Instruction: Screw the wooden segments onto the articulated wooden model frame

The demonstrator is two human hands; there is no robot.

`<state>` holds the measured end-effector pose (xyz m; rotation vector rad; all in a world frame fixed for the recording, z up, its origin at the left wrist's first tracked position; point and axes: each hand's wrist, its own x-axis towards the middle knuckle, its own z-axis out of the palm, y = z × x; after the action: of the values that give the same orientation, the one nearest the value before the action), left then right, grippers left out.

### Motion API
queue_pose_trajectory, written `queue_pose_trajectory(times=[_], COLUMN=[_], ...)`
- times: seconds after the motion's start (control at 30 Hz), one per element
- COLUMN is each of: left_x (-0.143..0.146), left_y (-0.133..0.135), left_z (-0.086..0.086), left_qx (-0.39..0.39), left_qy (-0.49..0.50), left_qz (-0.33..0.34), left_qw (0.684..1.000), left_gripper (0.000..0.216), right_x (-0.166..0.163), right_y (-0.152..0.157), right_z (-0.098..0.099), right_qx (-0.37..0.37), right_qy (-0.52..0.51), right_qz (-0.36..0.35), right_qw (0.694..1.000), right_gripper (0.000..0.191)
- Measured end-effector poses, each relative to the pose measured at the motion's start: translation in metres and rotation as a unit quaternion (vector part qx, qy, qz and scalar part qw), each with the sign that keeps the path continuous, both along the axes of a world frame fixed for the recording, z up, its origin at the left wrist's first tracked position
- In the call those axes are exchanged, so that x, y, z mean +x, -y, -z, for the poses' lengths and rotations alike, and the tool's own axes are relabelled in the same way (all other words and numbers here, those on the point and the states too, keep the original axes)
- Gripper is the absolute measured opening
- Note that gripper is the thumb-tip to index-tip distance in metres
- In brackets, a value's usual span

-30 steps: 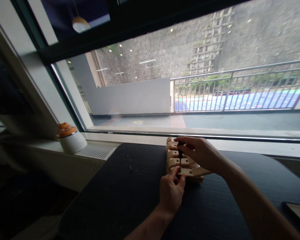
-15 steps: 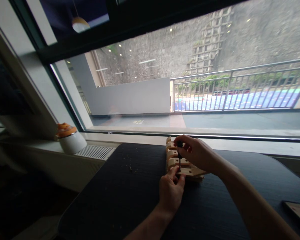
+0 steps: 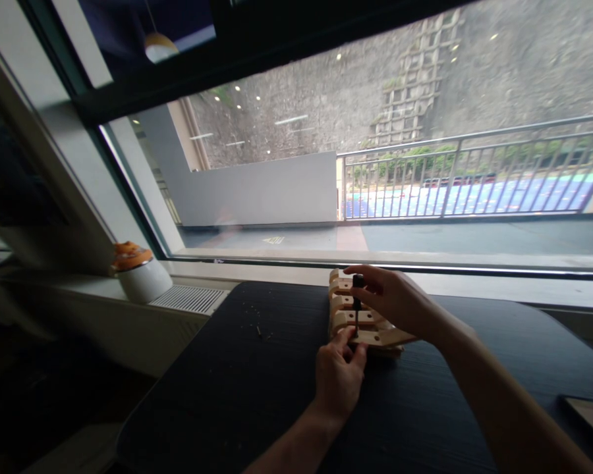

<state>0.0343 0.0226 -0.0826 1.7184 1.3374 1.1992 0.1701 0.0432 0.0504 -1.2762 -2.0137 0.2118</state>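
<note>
Near the far edge of the dark surface (image 3: 257, 395), the right hand (image 3: 400, 299) clamps its fingers on an upright screwdriver (image 3: 356, 299) over the wooden assembly (image 3: 370, 336), while the left hand (image 3: 338, 378) pinches the tip with its fingers, apparently steadying it.

Two bare arms in dim window light.
The left grip (image 3: 338, 378) and right grip (image 3: 398, 301) are bare; the left forearm (image 3: 291, 447) and right forearm (image 3: 494, 401) show uncovered to the picture's lower edge.
</note>
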Motion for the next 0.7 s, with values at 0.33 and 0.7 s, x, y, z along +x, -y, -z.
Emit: queue_pose_trajectory(times=[0.33,0.7], left_x=[0.0003,0.0001], left_y=[0.0008,0.0006], left_z=[-0.0019,-0.0017], left_qx=[-0.019,-0.003], left_qy=[0.010,-0.002], left_qz=[0.010,0.004], left_qw=[1.000,1.000], left_gripper=[0.037,0.035], right_x=[0.0012,0.0004], right_y=[0.0018,0.0027], right_z=[-0.0014,-0.0044], right_qx=[0.037,0.010], right_qy=[0.035,0.003], right_qz=[-0.003,-0.019], right_qw=[0.999,1.000], right_gripper=[0.034,0.028])
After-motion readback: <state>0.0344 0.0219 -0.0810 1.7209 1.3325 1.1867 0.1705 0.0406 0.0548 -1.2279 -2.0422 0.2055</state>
